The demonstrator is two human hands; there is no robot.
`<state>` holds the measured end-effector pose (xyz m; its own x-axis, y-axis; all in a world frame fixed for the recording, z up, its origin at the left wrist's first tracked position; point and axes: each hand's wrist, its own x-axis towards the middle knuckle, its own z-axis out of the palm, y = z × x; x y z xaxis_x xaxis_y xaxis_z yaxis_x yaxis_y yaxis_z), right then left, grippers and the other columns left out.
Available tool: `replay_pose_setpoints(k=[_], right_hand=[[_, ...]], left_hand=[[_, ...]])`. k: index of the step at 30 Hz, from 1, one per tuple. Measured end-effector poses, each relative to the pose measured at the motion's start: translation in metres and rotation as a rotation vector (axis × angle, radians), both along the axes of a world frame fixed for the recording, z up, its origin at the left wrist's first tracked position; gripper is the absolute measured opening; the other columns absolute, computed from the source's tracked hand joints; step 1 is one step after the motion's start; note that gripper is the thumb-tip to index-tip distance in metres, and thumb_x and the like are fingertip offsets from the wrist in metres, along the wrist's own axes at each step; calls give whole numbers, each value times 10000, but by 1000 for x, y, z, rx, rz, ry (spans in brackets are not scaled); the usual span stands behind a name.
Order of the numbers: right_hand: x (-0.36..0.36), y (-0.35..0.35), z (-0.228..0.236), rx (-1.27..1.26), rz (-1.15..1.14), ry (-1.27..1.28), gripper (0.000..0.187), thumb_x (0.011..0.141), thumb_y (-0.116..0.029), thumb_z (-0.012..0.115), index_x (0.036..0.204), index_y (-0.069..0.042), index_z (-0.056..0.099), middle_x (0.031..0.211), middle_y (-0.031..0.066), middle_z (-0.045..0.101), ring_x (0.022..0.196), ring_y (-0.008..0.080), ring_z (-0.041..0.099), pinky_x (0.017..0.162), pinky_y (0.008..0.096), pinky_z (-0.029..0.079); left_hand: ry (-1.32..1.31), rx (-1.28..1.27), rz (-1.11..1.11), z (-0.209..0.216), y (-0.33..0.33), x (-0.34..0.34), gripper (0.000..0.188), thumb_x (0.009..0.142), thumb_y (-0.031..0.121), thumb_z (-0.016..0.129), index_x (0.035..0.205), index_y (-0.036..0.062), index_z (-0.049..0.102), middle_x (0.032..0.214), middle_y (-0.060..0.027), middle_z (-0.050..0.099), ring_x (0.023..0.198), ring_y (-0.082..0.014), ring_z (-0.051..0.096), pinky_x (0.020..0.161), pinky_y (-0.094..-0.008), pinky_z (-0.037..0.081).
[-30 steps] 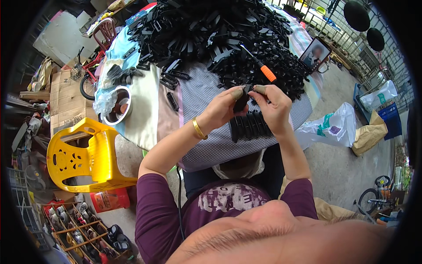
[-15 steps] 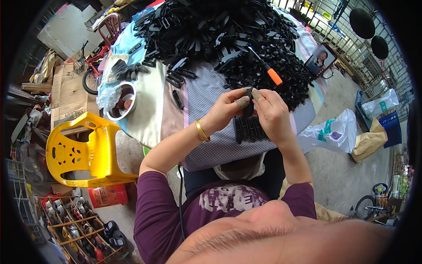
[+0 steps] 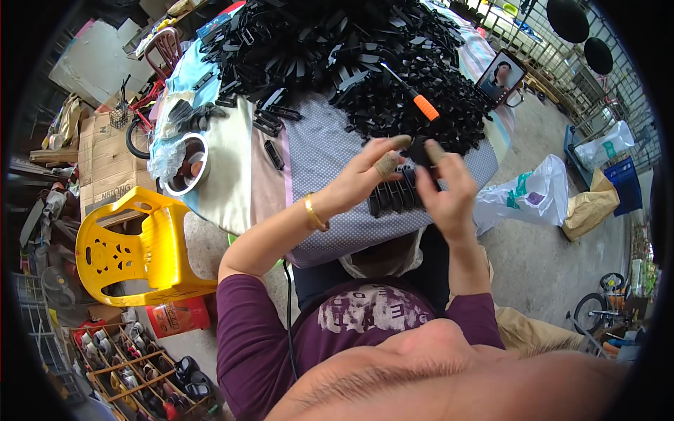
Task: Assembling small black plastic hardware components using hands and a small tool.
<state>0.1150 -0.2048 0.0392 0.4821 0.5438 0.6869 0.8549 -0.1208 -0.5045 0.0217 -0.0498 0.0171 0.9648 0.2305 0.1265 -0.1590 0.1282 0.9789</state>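
Note:
Over the near edge of the table, my right hand (image 3: pixel 449 193) grips a dark black plastic piece (image 3: pixel 420 150) between thumb and fingers, smeared by motion. My left hand (image 3: pixel 365 173) is just left of that piece, its thumb and taped forefinger apart, with nothing visible between them. Both hands wear tan tape on some fingertips. Under and between them, a row of several black plastic pieces (image 3: pixel 393 198) lies side by side on the dotted cloth. Beyond my hands rises a large heap of black plastic parts (image 3: pixel 309 49). A screwdriver (image 3: pixel 425 107) with an orange handle rests on it.
Left on the table are a white-rimmed bowl (image 3: pixel 203 172), dark gloves (image 3: pixel 193 116) and loose black parts (image 3: pixel 274 154). A phone (image 3: pixel 502 77) stands at the right edge. A yellow chair (image 3: pixel 158 238) is at the left; plastic bags (image 3: pixel 537 200) lie right on the floor.
My hands have come apart from their shared hold on the black piece. The right hand has it now, and the left has loosened. The view has shifted slightly.

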Motion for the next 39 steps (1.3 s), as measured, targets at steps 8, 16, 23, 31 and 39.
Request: replay_pose_setpoints(k=[8,16,23,31,39], right_hand=[[36,-46,-33,-376,-187,63,232,736,-98,645,958,-33,624,747,106,555,633,252,553,572,355,447],[34,-46,-41,-345,-74,59,137,821,-103,579,921,-16,612,769,142,550,662,310,559,572,376,430],[65,-34,-43,-270,-122,146,141,787,-111,628,897,-27,657,746,120,566,648,279,567,583,342,443],[79,-16,-45,-438,-132,-150,155,738,-131,664,862,-39,672,770,95,589,709,279,586,647,359,476],[48,7,-18,-22,162,547,119,825,-9,606,942,1,623,773,57,644,659,83,591,604,200,470]], left_hand=[[407,1457,754,20,92,-67,545,808,374,629,1223,54,478,1013,-197,542,911,-364,549,763,-408,475],[661,1249,693,-13,107,-76,542,797,252,637,1254,43,435,1041,-239,571,921,-389,582,795,-415,469],[366,698,467,18,81,-41,459,799,75,617,1234,15,485,982,-124,615,809,-183,594,733,-276,481],[247,-320,-16,-2,56,-4,388,913,117,513,1286,46,432,942,-71,573,877,-203,611,841,-364,507],[182,-405,-114,-10,47,-8,398,922,128,502,1302,49,416,973,-68,593,922,-193,618,844,-350,515]])
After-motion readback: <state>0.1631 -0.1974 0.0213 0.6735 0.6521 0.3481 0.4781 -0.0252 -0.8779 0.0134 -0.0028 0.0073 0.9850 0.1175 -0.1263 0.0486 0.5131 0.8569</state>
